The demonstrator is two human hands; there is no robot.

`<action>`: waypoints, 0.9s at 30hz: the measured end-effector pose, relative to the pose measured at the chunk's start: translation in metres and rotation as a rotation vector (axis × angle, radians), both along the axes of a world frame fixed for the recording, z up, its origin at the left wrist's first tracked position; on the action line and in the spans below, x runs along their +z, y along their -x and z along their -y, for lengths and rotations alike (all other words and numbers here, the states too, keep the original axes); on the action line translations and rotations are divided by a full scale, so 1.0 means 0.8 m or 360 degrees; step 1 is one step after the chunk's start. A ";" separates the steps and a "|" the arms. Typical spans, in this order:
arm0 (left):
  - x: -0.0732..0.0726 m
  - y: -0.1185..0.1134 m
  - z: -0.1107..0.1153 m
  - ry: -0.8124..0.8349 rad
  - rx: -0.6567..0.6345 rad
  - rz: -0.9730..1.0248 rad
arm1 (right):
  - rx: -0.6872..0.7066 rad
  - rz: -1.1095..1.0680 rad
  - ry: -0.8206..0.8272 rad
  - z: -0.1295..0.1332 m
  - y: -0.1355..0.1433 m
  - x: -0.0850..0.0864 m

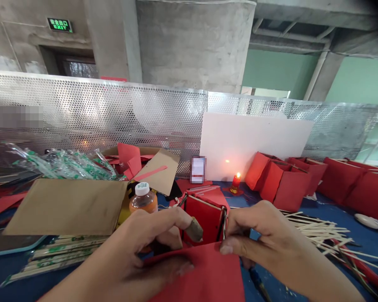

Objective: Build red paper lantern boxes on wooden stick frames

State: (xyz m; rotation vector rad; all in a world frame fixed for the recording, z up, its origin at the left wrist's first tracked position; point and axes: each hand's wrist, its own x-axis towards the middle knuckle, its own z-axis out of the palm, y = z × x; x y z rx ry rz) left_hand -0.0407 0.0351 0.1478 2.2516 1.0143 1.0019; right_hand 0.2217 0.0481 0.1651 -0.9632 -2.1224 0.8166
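In the head view, a red paper box (204,216) with a thin stick frame along its top stands before me. A red paper sheet (208,281) forms its near side. My left hand (157,239) grips this sheet from the left, thumb on the front face and other fingers behind it. A brownish wrap covers its index fingertip. At the box's right corner, my right hand (252,235) pinches the sheet's upper edge beside an upright stick. Its fingertips are partly hidden behind the paper.
A lit red candle (236,183) burns behind the box, near a white board (255,142). Finished-looking red boxes (283,180) line the right side, above loose wooden sticks (321,230). Left are a bottle (143,199), an open cardboard box (66,205) and wrapped chopsticks (59,251). A phone (198,170) stands behind.
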 end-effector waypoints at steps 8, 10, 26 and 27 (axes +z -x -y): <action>0.010 -0.004 -0.001 0.0058 0.0034 -0.0061 | 0.0110 -0.0082 0.0183 -0.002 -0.001 0.002; 0.017 -0.008 -0.003 0.0072 -0.0008 -0.0089 | 0.0119 -0.0112 0.0198 -0.002 -0.002 0.002; 0.028 0.009 -0.015 0.0031 0.0056 0.0241 | 0.0017 -0.0415 -0.0211 0.004 -0.004 0.001; 0.026 0.010 -0.015 0.0041 0.0063 0.0218 | 0.0033 -0.0445 -0.0211 0.004 -0.003 0.000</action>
